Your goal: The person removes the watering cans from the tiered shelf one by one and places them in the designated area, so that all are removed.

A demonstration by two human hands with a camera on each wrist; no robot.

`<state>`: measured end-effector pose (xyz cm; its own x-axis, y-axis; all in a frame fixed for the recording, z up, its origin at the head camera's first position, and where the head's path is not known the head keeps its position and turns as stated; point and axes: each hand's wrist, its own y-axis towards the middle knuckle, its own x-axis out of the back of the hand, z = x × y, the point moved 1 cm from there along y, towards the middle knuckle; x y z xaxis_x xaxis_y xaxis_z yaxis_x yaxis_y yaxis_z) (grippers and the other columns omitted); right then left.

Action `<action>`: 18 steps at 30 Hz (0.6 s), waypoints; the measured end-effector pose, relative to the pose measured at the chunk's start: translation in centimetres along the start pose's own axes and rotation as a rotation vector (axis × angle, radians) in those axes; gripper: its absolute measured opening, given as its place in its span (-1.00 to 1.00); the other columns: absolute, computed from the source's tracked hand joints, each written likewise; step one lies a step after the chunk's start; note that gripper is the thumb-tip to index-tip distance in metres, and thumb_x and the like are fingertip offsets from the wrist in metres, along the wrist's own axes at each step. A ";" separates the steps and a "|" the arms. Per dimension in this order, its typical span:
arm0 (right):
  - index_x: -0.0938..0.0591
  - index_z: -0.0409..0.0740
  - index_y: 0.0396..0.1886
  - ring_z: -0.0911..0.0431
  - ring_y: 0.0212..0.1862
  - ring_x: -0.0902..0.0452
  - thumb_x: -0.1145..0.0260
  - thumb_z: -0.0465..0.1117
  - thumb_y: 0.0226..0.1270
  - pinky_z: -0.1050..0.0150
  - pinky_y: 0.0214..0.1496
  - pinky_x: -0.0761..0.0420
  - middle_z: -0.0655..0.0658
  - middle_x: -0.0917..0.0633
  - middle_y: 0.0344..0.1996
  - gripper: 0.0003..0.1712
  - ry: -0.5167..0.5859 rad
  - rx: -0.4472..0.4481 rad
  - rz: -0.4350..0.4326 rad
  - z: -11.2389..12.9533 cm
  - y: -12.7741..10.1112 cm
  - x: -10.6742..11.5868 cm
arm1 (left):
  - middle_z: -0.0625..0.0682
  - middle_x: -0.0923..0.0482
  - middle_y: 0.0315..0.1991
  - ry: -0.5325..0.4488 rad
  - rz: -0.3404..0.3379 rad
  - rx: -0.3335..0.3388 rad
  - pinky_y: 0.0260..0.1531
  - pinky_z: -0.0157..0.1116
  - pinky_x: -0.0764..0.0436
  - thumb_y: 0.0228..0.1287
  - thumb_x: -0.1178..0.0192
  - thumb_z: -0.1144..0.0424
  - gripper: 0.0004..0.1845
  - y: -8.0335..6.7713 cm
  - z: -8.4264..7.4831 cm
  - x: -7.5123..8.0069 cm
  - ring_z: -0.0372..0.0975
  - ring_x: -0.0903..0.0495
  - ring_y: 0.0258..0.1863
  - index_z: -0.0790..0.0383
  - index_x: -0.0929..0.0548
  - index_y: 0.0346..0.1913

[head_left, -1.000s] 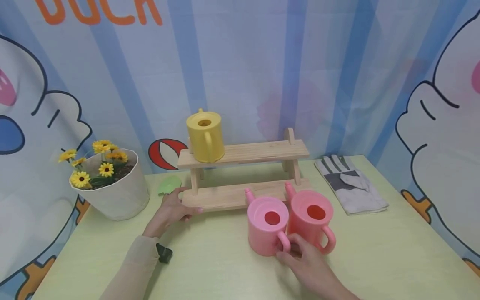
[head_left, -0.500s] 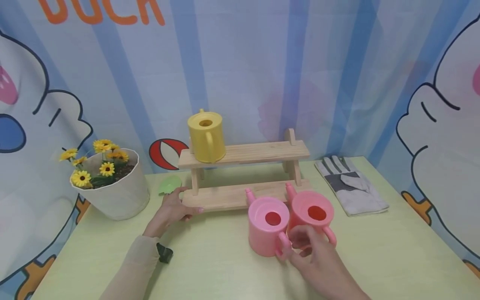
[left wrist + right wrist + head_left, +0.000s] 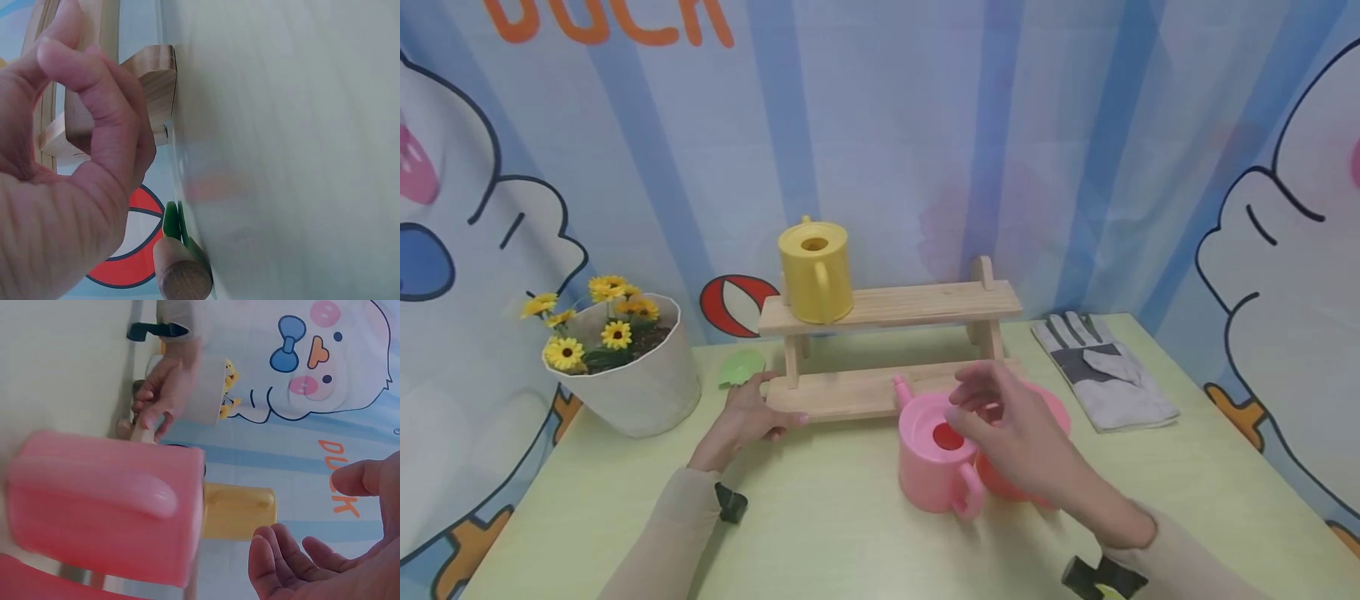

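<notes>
At the far left of the head view stood a white flowerpot (image 3: 640, 404) with yellow blooms, and just right of it, at the back of the table, lay a green scoop (image 3: 742, 367). Left of centre, the left hand (image 3: 751, 417) gripped the left end of the wooden stand (image 3: 917, 303) by its lower plank, fingers curled and thumb along the front edge. A yellow watering can (image 3: 815, 279) stood upright on the left end of the upper plank, its handle facing the bottom of the frame. Just right of centre, on the table before the lower plank, was the light pink watering can (image 3: 928, 479), and here came the change: the right hand (image 3: 1026, 433), which had been at its handle a moment earlier, had risen over its top, fingers loosely bent, thumb well apart from them, holding nothing. To my eye that left the can unheld, with only the stand in a grip. The can was upright, its body's axis vertical; its spout pointed to the upper left, toward the lower plank, its handle to the lower right. Just beside it on the right stood a deeper pink watering can (image 3: 997, 482), so covered by the hand that I couldn't see its spout. Farther right, a work glove (image 3: 1108, 379) lay flat, fingertips toward the upper left.
</notes>
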<state>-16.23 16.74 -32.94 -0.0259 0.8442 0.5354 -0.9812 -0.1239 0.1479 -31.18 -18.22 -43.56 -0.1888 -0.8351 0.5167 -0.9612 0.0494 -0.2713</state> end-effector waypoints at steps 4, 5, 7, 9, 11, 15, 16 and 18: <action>-0.53 -0.10 0.35 0.00 0.19 -0.70 -0.42 -0.08 0.57 -0.03 0.34 -0.70 -0.13 -0.74 0.15 -0.51 0.024 -0.012 0.042 1.3 2.5 -0.3 | 0.14 -0.61 -0.22 0.002 -0.003 -0.012 -0.43 -0.36 -0.57 0.17 -0.70 0.12 0.20 0.0 0.1 0.1 -0.27 -0.57 -0.57 0.26 -0.11 0.71; -0.54 -0.10 0.35 -0.01 0.20 -0.70 -0.42 -0.06 0.57 -0.03 0.33 -0.70 -0.14 -0.74 0.15 -0.51 0.026 -0.011 0.049 1.6 3.2 -0.5 | 0.15 -0.62 -0.23 0.003 -0.005 -0.015 -0.44 -0.36 -0.57 0.16 -0.70 0.12 0.20 0.1 0.2 0.1 -0.26 -0.57 -0.58 0.27 -0.12 0.71; -0.54 -0.09 0.35 -0.03 0.21 -0.70 -0.43 -0.02 0.56 -0.01 0.32 -0.70 -0.14 -0.74 0.16 -0.49 0.032 -0.013 0.063 2.2 4.6 -1.0 | 0.15 -0.63 -0.24 0.008 -0.007 -0.022 -0.44 -0.36 -0.57 0.16 -0.70 0.11 0.21 0.1 0.2 0.1 -0.26 -0.57 -0.58 0.28 -0.11 0.71; -0.55 -0.08 0.35 -0.04 0.23 -0.70 -0.42 0.01 0.57 -0.01 0.32 -0.70 -0.14 -0.74 0.16 -0.49 0.033 -0.006 0.070 2.7 6.0 -1.5 | 0.17 -0.63 -0.22 0.012 -0.012 -0.024 -0.45 -0.36 -0.57 0.16 -0.70 0.11 0.22 0.1 0.2 0.2 -0.25 -0.57 -0.58 0.29 -0.11 0.71; -0.55 -0.07 0.35 -0.05 0.25 -0.69 -0.41 0.01 0.57 -0.02 0.33 -0.68 -0.14 -0.75 0.16 -0.50 0.037 0.003 0.069 3.2 7.3 -2.0 | 0.18 -0.63 -0.18 0.011 -0.016 -0.026 -0.45 -0.36 -0.57 0.16 -0.70 0.12 0.21 0.2 0.2 0.2 -0.25 -0.58 -0.58 0.29 -0.12 0.71; -0.54 -0.09 0.36 -0.06 0.29 -0.66 -0.42 0.02 0.56 -0.05 0.36 -0.66 -0.15 -0.74 0.20 -0.46 0.051 -0.004 0.062 4.4 9.8 -2.9 | 0.19 -0.64 -0.16 0.005 -0.017 -0.025 -0.45 -0.37 -0.57 0.16 -0.70 0.13 0.18 0.2 0.2 0.1 -0.26 -0.58 -0.57 0.28 -0.14 0.70; -0.54 -0.09 0.37 -0.06 0.30 -0.65 -0.43 0.04 0.55 -0.05 0.37 -0.65 -0.16 -0.73 0.20 -0.45 0.053 -0.006 0.060 4.6 10.4 -3.1 | 0.19 -0.65 -0.17 0.005 -0.015 -0.024 -0.45 -0.37 -0.57 0.16 -0.70 0.12 0.19 0.3 0.2 0.1 -0.26 -0.58 -0.58 0.28 -0.14 0.70; -0.54 -0.12 0.36 -0.07 0.30 -0.64 -0.44 0.05 0.53 -0.04 0.38 -0.64 -0.17 -0.73 0.20 -0.42 0.061 -0.006 0.056 5.1 11.7 -3.7 | 0.16 -0.66 -0.21 0.000 -0.013 -0.022 -0.44 -0.36 -0.57 0.16 -0.70 0.12 0.19 0.3 0.2 0.1 -0.26 -0.59 -0.58 0.27 -0.15 0.69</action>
<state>-26.64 9.54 -28.98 -0.0923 0.8662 0.4912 -0.9790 -0.1690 0.1142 -31.41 -18.40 -43.71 -0.1765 -0.8358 0.5199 -0.9677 0.0508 -0.2468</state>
